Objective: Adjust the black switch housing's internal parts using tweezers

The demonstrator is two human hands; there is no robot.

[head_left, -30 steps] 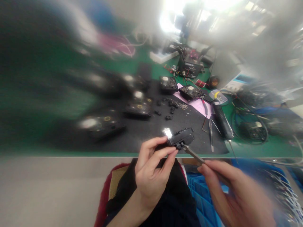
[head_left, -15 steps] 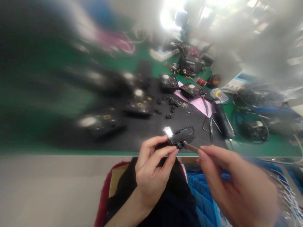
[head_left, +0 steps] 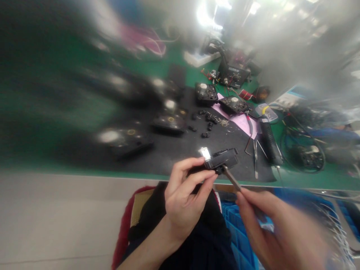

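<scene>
My left hand (head_left: 187, 191) is closed on a small black plastic housing (head_left: 223, 159) just above the table's front edge. A bright silvery-white piece (head_left: 205, 153) stands up at the housing's left end. Beneath the housing, by my left thumb and fingertip, is a little black part (head_left: 219, 170). My right hand (head_left: 281, 221) pinches a flat grey metal tool (head_left: 233, 180) between thumb and forefinger. The tool's tip meets the housing's underside beside the little black part; the exact contact is too small to make out.
On the black mat (head_left: 168, 150) lie several similar black units (head_left: 170, 122), small black pieces (head_left: 209, 125) and a heap of tiny pins (head_left: 224, 122). Tweezers (head_left: 255, 159) and a black-handled tool (head_left: 268, 138) lie at right. A blue crate (head_left: 239, 232) stands below the table edge.
The metal tool has swung to a steeper slant, with my right hand lower. More of its shaft shows. My left hand still holds the housing; the whole view has shifted slightly.
</scene>
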